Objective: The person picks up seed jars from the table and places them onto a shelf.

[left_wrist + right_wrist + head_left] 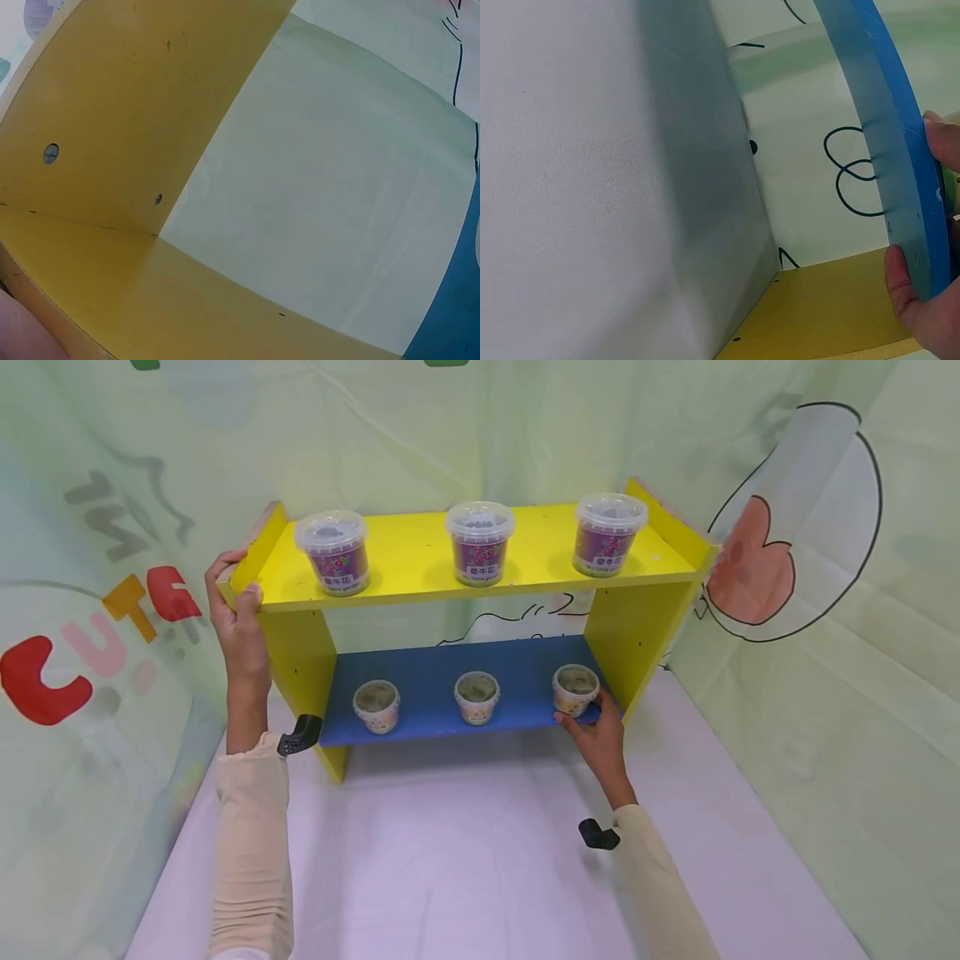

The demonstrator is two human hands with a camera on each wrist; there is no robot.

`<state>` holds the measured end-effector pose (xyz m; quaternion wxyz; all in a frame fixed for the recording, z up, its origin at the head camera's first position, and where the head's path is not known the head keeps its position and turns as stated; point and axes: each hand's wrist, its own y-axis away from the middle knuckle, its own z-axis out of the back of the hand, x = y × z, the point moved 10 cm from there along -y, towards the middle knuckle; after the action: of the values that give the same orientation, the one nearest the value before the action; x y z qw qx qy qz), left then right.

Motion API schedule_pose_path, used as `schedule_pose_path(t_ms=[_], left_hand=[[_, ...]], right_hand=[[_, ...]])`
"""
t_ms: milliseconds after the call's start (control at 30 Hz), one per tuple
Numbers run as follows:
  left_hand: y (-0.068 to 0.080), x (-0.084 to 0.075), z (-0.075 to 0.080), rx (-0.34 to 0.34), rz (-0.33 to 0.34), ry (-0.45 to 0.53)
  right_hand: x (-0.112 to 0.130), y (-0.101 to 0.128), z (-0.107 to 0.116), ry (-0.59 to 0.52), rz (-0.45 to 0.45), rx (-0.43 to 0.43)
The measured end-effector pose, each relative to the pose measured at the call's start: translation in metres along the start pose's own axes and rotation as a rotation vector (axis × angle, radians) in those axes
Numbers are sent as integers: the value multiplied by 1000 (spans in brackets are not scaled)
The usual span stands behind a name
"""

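Head view: at the left end of the yellow wooden two-tier shelf unit (420,560), the left hand (238,618) curls its fingers over the top board's left corner. Three clear lidded plastic tubs with purple labels (480,542) stand in a row along that yellow top board. Below, three small open paper cups (476,697) line the blue lower board (435,693) near its front edge. At the right end, the right hand (596,735) pinches the blue board's front edge, fingers touching the rightmost paper cup (575,689).
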<state>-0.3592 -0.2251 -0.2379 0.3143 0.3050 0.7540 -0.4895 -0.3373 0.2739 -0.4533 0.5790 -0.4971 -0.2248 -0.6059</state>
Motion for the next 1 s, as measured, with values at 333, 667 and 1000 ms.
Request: schedule_pose_path(t_ms=[333,667,1000], left_hand=[[0,0,0,2,-2,4],[0,-1,0,9,-4,3],[1,0,1,3,3,-25]], right_hand=[[-2,0,-2,6,-16,7],[0,4,-2,-14,-32,6],[2,11,-1,-2,31,-54]])
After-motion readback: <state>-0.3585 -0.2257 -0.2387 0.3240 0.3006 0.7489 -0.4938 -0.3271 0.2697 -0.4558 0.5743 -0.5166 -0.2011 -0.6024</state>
